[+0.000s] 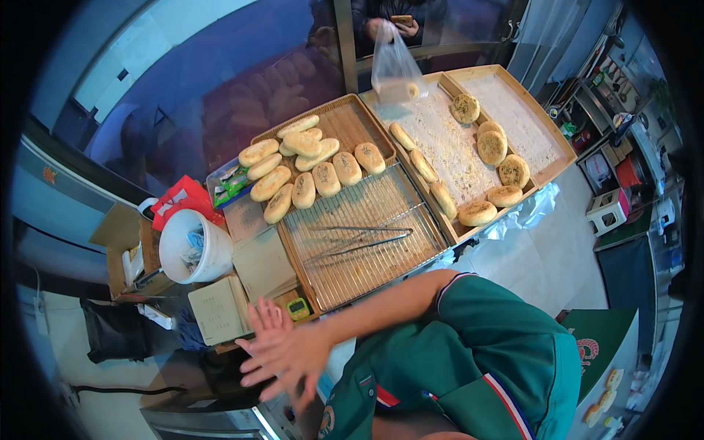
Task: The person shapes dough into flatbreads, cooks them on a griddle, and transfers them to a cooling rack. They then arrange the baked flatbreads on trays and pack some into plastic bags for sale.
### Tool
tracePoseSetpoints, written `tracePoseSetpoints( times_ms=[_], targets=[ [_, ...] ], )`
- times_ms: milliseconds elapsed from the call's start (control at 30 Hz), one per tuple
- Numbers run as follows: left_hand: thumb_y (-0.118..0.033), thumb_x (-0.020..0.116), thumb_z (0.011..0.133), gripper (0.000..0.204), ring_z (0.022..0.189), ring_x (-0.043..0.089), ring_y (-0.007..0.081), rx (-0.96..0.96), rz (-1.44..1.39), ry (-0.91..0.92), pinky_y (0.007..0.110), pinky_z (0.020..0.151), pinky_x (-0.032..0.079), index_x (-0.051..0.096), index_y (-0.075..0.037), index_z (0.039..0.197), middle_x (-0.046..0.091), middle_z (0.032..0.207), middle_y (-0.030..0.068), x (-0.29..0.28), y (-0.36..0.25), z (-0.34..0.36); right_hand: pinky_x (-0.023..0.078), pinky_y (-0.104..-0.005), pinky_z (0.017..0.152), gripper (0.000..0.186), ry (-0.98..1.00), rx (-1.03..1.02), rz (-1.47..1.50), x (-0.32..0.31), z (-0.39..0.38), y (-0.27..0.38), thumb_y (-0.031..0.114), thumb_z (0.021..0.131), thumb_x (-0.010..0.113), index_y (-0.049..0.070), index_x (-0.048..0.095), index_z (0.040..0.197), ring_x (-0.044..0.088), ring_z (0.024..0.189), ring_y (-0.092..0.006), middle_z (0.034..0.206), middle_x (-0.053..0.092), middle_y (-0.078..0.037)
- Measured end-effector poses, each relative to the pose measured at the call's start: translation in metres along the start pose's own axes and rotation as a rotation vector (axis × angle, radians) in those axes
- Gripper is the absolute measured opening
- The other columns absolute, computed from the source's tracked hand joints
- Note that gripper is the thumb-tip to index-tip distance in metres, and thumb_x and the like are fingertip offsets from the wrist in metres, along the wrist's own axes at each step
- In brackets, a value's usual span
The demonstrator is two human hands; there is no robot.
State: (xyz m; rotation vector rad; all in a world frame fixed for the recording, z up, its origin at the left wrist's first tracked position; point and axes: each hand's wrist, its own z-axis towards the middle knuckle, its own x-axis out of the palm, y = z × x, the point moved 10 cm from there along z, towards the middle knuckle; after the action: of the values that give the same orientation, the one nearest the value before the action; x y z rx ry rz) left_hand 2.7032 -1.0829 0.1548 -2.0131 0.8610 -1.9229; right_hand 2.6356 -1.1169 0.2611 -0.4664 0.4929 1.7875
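My right hand [290, 359] reaches left across my body from a green short sleeve, fingers spread and blurred, holding nothing. More fingers stick out forward from under it; these look like my left hand [268, 314], also empty, pressed against the right one. Both hover just off the near left corner of a wire cooling rack [367, 275] on which metal tongs [359, 242] lie. Beyond it, a bamboo tray [359, 121] carries several oblong baked flatbreads [304, 187].
Floured wooden trays [528, 117] with round and oblong breads stand at the right. A white bucket [213, 257], paper bag stacks [220, 312] and a small green device [298, 309] sit left. Across the counter, a person holds a plastic bag [394, 70] with a bread inside.
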Motion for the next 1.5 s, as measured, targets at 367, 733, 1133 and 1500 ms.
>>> tracePoseSetpoints(
  times_ms=[367,733,1133,1500],
  targets=[
    [-0.063,0.042,0.096,0.081,0.141,0.034,0.0323,0.557,1.1,-0.295,0.051,0.117,0.024,0.035,-0.001,0.148,0.038,0.15,0.0208,0.013,-0.006,-0.001,0.024,-0.0415,0.117,0.083,-0.682,1.383,1.448,0.026,-0.13,-0.053,0.063,0.1,0.031,0.011,0.006,0.158,0.02,0.148,-0.0252,0.16,0.02,-0.019],
    [-0.069,0.032,0.096,0.083,0.136,0.042,0.0324,-0.108,0.338,0.054,0.053,0.103,0.043,0.049,0.002,0.135,0.049,0.142,0.0191,0.045,0.117,0.019,0.045,-0.0448,0.1,0.051,0.174,1.054,-0.318,-0.282,-0.234,-0.128,0.008,0.082,0.061,0.001,0.052,0.132,0.051,0.125,-0.0345,0.13,0.055,-0.019],
    [-0.025,0.073,0.085,0.029,0.115,0.057,0.0351,-0.368,1.768,-0.49,0.047,0.102,0.044,0.066,-0.008,0.108,0.062,0.119,0.0148,-0.119,0.225,-0.141,0.052,-0.031,0.074,0.037,-0.759,1.546,-0.992,-0.931,-0.486,-0.269,0.032,0.088,0.067,0.01,0.07,0.118,0.064,0.092,-0.0169,0.112,0.069,-0.005],
    [-0.043,0.054,0.096,0.04,0.107,0.062,0.0352,-0.814,1.527,-1.045,0.043,0.095,0.049,0.069,-0.009,0.111,0.068,0.112,0.0158,-0.162,0.263,-0.292,0.049,-0.0352,0.102,0.044,-1.132,1.346,-0.202,-1.09,-0.633,-0.378,0.024,0.097,0.06,-0.009,0.058,0.126,0.059,0.118,-0.0269,0.126,0.061,-0.02]
  ],
)
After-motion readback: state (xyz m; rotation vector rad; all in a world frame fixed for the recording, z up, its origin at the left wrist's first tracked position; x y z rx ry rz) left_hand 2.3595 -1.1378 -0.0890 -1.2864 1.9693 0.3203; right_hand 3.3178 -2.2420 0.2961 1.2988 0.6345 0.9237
